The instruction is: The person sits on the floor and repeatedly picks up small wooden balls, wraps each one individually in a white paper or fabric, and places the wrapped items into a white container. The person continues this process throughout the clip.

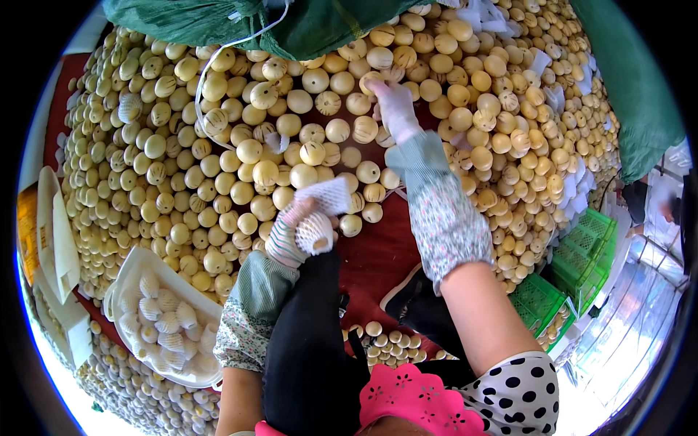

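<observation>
My left hand (pixel 288 235), in a striped glove, holds a pepino melon wrapped in a white foam net (pixel 314 233). A flat, unfilled foam net sleeve (pixel 326 196) sticks out above its thumb. My right hand (pixel 395 106) reaches forward into the pile of fruit. Its fingers close on a yellow pepino melon (pixel 370 83) with the palm facing down. Loose pale yellow pepino melons with purple streaks (pixel 364 129) lie around both hands on a dark red cloth (pixel 371 256).
To my left stands a white plastic basket (pixel 122 272) holding several net-wrapped fruits. Green plastic crates (pixel 586 245) are at the right. A green sack (pixel 191 22) and a white cord (pixel 202 92) lie over the far pile. Foam scraps (pixel 575 188) dot the right heap.
</observation>
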Tool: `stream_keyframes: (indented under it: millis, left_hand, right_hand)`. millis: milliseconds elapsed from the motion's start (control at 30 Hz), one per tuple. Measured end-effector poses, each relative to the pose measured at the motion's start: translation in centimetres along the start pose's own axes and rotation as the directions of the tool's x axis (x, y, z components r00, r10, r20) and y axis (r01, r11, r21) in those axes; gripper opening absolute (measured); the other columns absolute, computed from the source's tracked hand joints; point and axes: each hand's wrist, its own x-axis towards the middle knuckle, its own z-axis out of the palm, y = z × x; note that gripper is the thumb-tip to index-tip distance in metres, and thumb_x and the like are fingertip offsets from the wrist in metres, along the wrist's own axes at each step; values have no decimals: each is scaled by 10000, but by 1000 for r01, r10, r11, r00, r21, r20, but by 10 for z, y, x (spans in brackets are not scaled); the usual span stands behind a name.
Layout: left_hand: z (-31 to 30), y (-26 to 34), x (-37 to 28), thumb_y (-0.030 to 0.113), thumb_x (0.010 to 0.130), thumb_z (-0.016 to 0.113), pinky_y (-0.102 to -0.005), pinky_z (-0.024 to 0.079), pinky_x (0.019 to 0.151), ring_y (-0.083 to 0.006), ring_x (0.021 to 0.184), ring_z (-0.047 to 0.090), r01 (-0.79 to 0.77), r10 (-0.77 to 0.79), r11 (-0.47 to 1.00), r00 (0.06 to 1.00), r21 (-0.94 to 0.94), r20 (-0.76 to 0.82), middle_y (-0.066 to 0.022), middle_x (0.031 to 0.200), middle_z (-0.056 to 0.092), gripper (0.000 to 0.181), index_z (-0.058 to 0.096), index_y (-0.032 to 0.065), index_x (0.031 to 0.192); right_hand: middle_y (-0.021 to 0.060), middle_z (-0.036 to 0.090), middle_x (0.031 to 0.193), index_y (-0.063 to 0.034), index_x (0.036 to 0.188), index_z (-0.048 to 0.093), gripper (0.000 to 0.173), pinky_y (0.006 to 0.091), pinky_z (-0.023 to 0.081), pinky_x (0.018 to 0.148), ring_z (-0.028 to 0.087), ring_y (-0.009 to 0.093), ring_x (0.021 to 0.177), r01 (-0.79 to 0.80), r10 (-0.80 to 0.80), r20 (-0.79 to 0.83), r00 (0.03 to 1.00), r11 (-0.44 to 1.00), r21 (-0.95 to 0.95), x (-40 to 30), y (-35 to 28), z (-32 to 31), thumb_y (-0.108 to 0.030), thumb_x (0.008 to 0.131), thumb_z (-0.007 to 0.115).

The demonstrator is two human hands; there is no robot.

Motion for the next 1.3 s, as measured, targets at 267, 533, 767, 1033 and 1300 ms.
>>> stream_keyframes:
  millis: [267, 533, 767, 1033, 1300]
  left_hand:
    - [34, 7, 5, 230, 852, 636, -300, 421, 955, -189, 1108, 540, -376, 344, 872, 926, 313, 155, -110, 1205, 560, 565, 417, -24, 1306]
    - [26, -12, -8, 226, 852, 625, -289, 491, 828, -186, 964, 611, -311, 277, 906, 948, 287, 154, -113, 1186, 575, 550, 419, 10, 1315]
    - [14, -6, -17, 139, 857, 633, -287, 417, 939, -157, 1101, 536, -373, 363, 851, 926, 369, 99, -92, 1218, 558, 517, 435, -5, 1312]
    - [7, -17, -1, 48, 820, 662, -204, 450, 655, -75, 715, 542, -347, 310, 787, 937, 510, 160, -30, 927, 610, 499, 471, 5, 1279]
    - [-28, -41, 28, 166, 915, 509, -204, 445, 553, -94, 662, 543, -312, 324, 836, 945, 452, 53, -37, 830, 564, 305, 496, -11, 1163]
  right_hand:
    - [61, 563, 1076, -8, 1256, 457, 562, 277, 473, 822, 541, 137, 945, 387, -293, 457, 840, 914, -125, -156, 15, -9, -76, 752, 696]
    - [102, 628, 908, 15, 1155, 508, 462, 287, 523, 621, 606, 156, 714, -346, 29, 566, 824, 816, 463, -176, 50, -47, -350, 878, 557]
    - [164, 635, 818, 61, 1168, 500, 663, 407, 535, 554, 620, 250, 583, -610, 64, 732, 678, 605, 512, -173, 58, -34, -526, 861, 493]
    - [69, 647, 886, -33, 1066, 590, 404, 280, 505, 691, 626, 181, 761, -401, 216, 478, 851, 856, 327, -195, 34, -7, -370, 943, 405]
    - [72, 620, 856, -17, 911, 608, 331, 323, 485, 716, 586, 182, 790, -13, -8, 203, 979, 994, 104, -197, 54, -75, -335, 871, 523]
